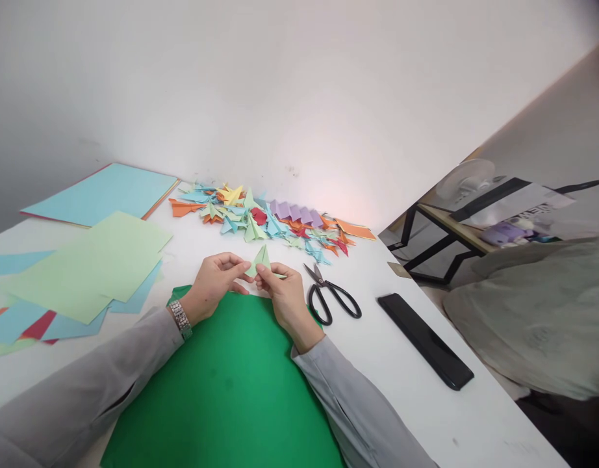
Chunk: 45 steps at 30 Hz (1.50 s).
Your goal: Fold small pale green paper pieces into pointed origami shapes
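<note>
A small light-green folded paper plane (261,257) is held up between both hands, its point facing away from me. My left hand (216,281) pinches its left side between thumb and fingers. On the right side, the thumb and fingers of my right hand (282,286) close on the folded paper. Beneath my wrists lies a large green sheet (221,383). Black-handled scissors (329,296) rest just right of my right hand, blades pointing away and slightly parted. Beyond my hands spreads a heap of small folded paper planes (253,218) in several colours.
Loose coloured sheets (85,266) lie at left, with a stack of larger sheets (104,192) behind, near the wall. A black phone-like slab (426,341) is on the right of the white table (377,403). Past its edge are a person's clothed body (538,318) and a wooden shelf (450,224).
</note>
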Tool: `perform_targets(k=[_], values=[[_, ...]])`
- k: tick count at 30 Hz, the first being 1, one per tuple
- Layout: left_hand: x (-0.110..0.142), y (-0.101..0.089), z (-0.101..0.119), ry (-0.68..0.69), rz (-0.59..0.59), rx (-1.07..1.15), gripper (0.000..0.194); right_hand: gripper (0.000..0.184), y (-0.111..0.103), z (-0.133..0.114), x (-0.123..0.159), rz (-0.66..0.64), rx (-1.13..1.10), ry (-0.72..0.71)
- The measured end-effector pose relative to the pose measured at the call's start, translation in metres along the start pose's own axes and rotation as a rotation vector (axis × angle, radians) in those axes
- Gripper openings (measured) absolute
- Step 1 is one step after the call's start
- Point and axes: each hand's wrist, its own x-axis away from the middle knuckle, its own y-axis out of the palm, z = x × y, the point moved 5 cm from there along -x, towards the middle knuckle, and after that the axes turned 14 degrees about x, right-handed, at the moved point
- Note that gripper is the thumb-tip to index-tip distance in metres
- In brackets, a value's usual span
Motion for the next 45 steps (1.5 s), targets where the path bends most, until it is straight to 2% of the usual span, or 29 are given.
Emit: perform_targets(k=[10, 18, 26, 30, 35, 40, 45], values=[[0.0, -0.0008, -0.0006, 0.007, 0.029, -0.003, 0.029, 0.022, 0.0029, 0.0033, 0.0001, -0.04, -0.06, 0.035], [-0.0003, 0.0005, -0.0059, -0.038, -0.076, -0.012, 0.024, 0.022, 0.0053, 0.004, 0.001, -0.066, -0.07, 0.07], [-0.0014, -0.0024, -0.0015, 0.013, 0.008, -0.04, 0.022, 0.025, 0.0092, 0.0034, 0.0012, -0.149, -0.099, 0.071], [-0.001, -0.0026, -0.0037, -0.038, -0.003, 0.006, 0.022, 0.021, 0.0083, 0.0048, 0.0015, -0.16, -0.042, 0.065], [-0.0009, 0.0006, -0.0073, -0.1, -0.078, 0.058, 0.03, 0.022, 0.0074, 0.0032, 0.0023, -0.149, 0.001, 0.049], [-0.001, 0.0031, -0.0046, -0.061, -0.107, 0.003, 0.031, 0.022, 0.0086, 0.002, 0.0024, -0.165, 0.001, 0.047], [-0.0009, 0.002, -0.0022, -0.03, -0.071, -0.038, 0.031, 0.021, 0.0091, -0.0003, 0.0029, -0.181, 0.017, 0.024]])
